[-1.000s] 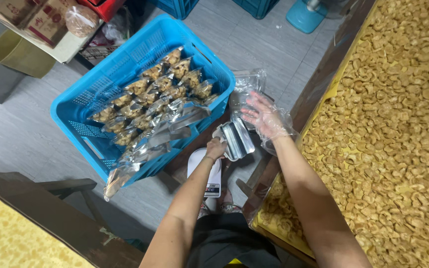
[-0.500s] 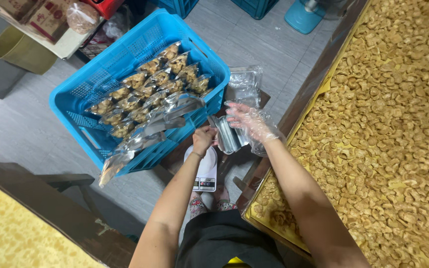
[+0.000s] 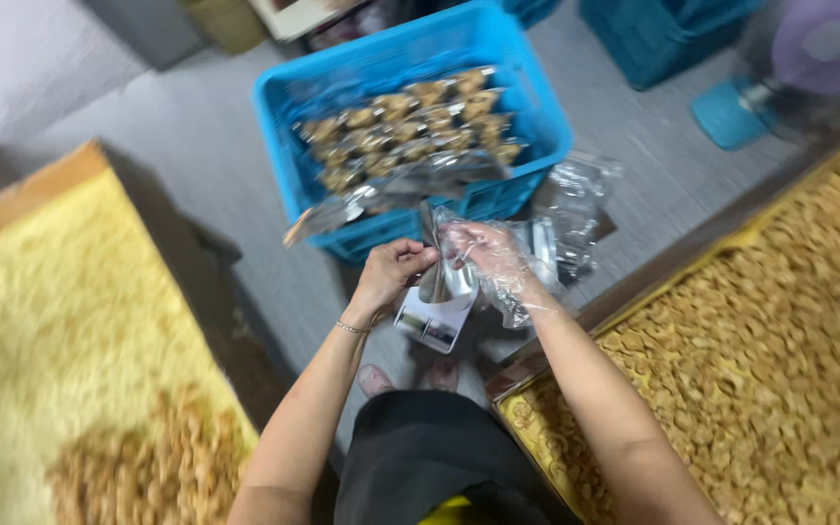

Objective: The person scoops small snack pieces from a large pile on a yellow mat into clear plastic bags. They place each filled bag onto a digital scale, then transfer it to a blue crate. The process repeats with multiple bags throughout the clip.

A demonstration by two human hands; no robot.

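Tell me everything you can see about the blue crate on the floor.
The blue crate is a rectangular plastic basket with slotted, lattice-like walls, sitting upright on the grey floor ahead of the person's hands. Inside lie rows of clear packets filled with golden-brown snacks. A long shiny silvery bag drapes over its near rim. More clear bags lie against its right side.

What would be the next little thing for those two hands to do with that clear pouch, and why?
Probably pull the pouch's mouth open. The left hand pinches the top edge of the clear pouch and the gloved right hand grips it on the other side. It looks flat and empty, while the blue crate beyond holds filled packets. The picture is blurred, so this is a guess.
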